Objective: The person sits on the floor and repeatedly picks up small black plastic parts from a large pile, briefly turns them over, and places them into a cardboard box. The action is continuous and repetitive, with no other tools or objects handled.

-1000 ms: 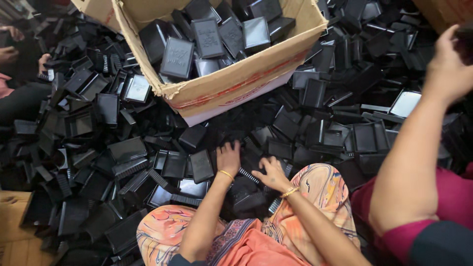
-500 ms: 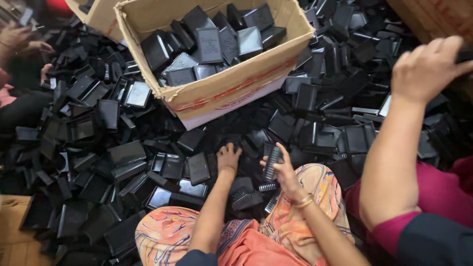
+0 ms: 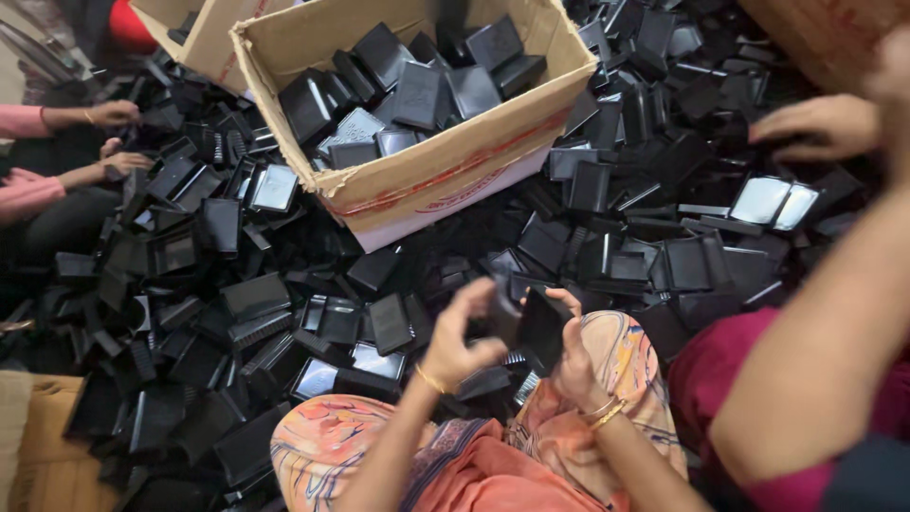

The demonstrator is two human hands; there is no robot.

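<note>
Head view: left hand (image 3: 455, 346) raised above the lap, fingers curled, closed on the edge of a black plastic case (image 3: 536, 327). Right hand (image 3: 573, 356) cupped around the same case from the other side, thumb over its upper edge. Case held tilted between both hands, just above the patterned orange knee (image 3: 626, 360). Underneath and all around, a heap of black cases (image 3: 237, 313) across the floor. Farther off, an open cardboard box (image 3: 427, 180) partly filled with the same cases. At left, another person's hands (image 3: 118, 137) in the heap; at right, a co-worker's hand (image 3: 820, 128) over it.
</note>
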